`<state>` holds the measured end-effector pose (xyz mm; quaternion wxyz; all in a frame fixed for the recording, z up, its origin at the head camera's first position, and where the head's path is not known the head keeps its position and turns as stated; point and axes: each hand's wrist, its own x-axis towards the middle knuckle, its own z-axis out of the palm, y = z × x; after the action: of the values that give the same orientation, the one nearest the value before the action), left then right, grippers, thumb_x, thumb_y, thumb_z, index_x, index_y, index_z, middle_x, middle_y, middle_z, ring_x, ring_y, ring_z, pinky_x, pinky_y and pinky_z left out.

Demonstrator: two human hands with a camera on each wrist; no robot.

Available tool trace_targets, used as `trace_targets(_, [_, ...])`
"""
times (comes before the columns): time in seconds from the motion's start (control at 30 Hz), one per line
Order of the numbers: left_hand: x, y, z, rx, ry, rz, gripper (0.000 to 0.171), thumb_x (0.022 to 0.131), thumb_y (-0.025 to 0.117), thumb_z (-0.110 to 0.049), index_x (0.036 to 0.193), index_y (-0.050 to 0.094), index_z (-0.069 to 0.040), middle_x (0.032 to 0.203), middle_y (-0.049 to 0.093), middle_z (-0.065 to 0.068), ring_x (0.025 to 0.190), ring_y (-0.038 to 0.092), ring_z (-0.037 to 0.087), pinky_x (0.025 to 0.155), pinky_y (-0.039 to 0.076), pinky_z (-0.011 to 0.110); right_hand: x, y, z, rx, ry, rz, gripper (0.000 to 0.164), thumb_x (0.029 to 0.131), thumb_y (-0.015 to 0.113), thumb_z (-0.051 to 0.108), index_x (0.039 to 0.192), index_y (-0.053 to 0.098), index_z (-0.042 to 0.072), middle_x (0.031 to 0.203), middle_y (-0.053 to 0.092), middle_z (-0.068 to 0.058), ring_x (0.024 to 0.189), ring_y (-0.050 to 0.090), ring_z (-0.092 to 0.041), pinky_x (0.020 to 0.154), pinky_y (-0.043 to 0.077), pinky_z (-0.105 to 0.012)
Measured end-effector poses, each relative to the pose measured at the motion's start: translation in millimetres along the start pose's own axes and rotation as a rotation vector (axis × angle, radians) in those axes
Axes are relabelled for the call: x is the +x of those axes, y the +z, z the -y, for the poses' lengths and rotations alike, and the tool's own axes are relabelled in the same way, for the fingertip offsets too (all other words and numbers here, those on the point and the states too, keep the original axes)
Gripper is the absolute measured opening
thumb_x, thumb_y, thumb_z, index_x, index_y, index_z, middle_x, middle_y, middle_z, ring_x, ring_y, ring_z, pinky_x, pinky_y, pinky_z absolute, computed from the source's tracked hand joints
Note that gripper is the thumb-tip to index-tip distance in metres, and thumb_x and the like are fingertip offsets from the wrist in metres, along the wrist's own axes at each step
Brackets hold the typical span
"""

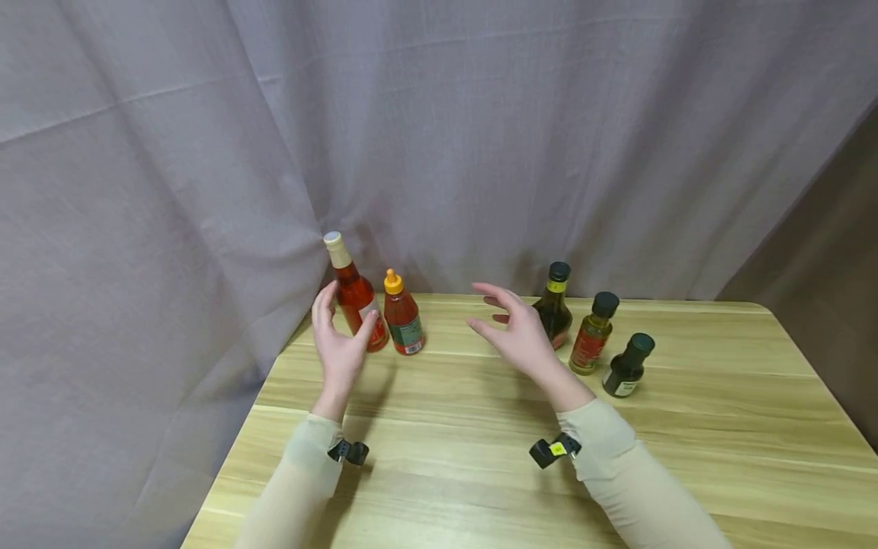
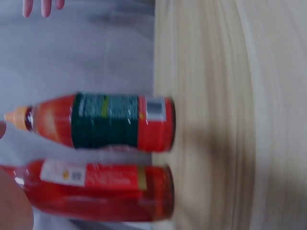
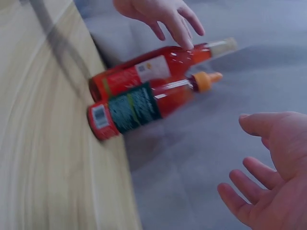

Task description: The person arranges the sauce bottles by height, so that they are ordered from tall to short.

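A tall glass bottle of red sauce (image 1: 354, 290) with a pale capped neck stands at the back left. My left hand (image 1: 338, 352) is in front of it, thumb and fingers spread apart and overlapping the bottle in the head view. Just right of that bottle is a red squeeze bottle (image 1: 405, 319) with an orange nozzle cap and a green label; both show upright and side by side in the left wrist view. My right hand (image 1: 523, 332) hovers over the table with fingers parted and nothing between them. Behind it, a dark bottle (image 1: 554, 306) with a yellow neck band is partly covered.
Right of the dark bottle stand a dark-capped bottle with a red label (image 1: 591, 343) and a short dark bottle (image 1: 626, 370). A grey curtain (image 1: 480, 152) hangs behind the wooden table (image 1: 453, 457).
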<state>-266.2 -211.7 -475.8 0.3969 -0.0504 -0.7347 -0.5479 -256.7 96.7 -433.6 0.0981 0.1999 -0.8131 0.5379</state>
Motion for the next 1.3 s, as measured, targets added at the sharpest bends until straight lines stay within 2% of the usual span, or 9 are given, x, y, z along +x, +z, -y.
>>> trace_targets(0.17, [-14.0,16.9,-32.4,-0.034,0.125,0.003,0.075,0.081,0.088,0.009,0.148,0.054,0.006,0.154,0.047,0.026,0.144,0.043,0.037,0.119,0.034,0.055,-28,-35,-1,-0.053,-0.011,-0.063,0.052,0.098,0.081,0.016,0.148,0.064,0.015,0.146,0.064,-0.008,0.133,0.062,-0.033,0.103,0.055,-0.053])
trace_targets(0.33, [-29.4,36.7,-72.2,-0.097,0.231,0.065,0.069,0.08,0.086,0.013,0.143,0.057,0.008,0.146,0.051,0.033,0.139,0.047,0.038,0.118,0.038,0.044,-56,-67,0,-0.116,-0.043,-0.168,0.048,0.097,0.081,0.009,0.144,0.067,0.011,0.139,0.069,-0.009,0.123,0.067,-0.026,0.098,0.058,-0.033])
trace_targets(0.43, [-39.1,51.9,-83.9,-0.137,0.271,0.109,0.071,0.076,0.086,0.016,0.14,0.059,0.008,0.142,0.055,0.032,0.136,0.051,0.037,0.116,0.04,0.039,-69,-83,4,-0.134,-0.063,-0.249,0.047,0.094,0.082,0.003,0.14,0.071,0.01,0.135,0.07,-0.009,0.112,0.07,-0.009,0.092,0.056,-0.018])
trace_targets(0.53, [-50.2,69.6,-87.6,-0.169,0.272,0.165,0.072,0.073,0.088,0.017,0.139,0.059,0.009,0.139,0.057,0.033,0.132,0.054,0.039,0.113,0.043,0.04,-78,-97,4,-0.139,-0.078,-0.328,0.048,0.091,0.083,-0.004,0.137,0.073,0.009,0.13,0.072,-0.009,0.102,0.07,0.001,0.088,0.053,-0.011])
trace_targets(0.63, [-62.3,92.0,-81.3,-0.198,0.222,0.224,0.072,0.076,0.089,0.014,0.141,0.059,0.008,0.139,0.059,0.029,0.13,0.056,0.041,0.109,0.046,0.05,-84,-110,2,-0.133,-0.082,-0.392,0.049,0.089,0.082,-0.008,0.136,0.072,0.005,0.13,0.072,-0.011,0.108,0.069,0.0,0.091,0.053,-0.013])
trace_targets(0.73, [-77.6,119.7,-70.3,-0.249,0.113,0.293,0.07,0.081,0.089,0.005,0.144,0.059,0.002,0.142,0.062,0.02,0.13,0.057,0.037,0.106,0.048,0.057,-88,-121,-3,-0.146,-0.056,-0.448,0.051,0.089,0.082,-0.009,0.137,0.071,0.004,0.132,0.071,-0.009,0.115,0.065,0.0,0.093,0.052,-0.012])
trace_targets(0.93, [-106.4,170.1,-70.5,-0.331,-0.153,0.413,0.067,0.087,0.088,-0.007,0.147,0.059,-0.011,0.142,0.064,0.003,0.131,0.059,0.024,0.107,0.051,0.046,-95,-133,-7,-0.132,-0.026,-0.496,0.057,0.088,0.081,-0.011,0.141,0.068,0.004,0.139,0.068,-0.006,0.123,0.061,-0.002,0.096,0.051,-0.013])
trace_targets(1.17, [-115.5,212.3,-73.7,-0.198,-0.191,0.502,0.068,0.088,0.089,-0.011,0.148,0.058,-0.004,0.143,0.062,0.018,0.13,0.059,0.034,0.105,0.052,0.044,-97,-138,-11,-0.151,-0.02,-0.495,0.059,0.088,0.081,-0.01,0.143,0.068,0.005,0.142,0.066,-0.01,0.127,0.058,-0.002,0.098,0.05,-0.013])
trace_targets(1.3, [-116.1,226.9,-74.7,-0.091,-0.212,0.532,0.069,0.089,0.089,-0.014,0.149,0.057,-0.006,0.145,0.061,0.012,0.131,0.058,0.031,0.107,0.051,0.037,-99,-140,-16,-0.182,-0.004,-0.486,0.059,0.088,0.082,-0.008,0.144,0.067,0.006,0.142,0.066,-0.012,0.127,0.056,0.001,0.097,0.05,-0.011])
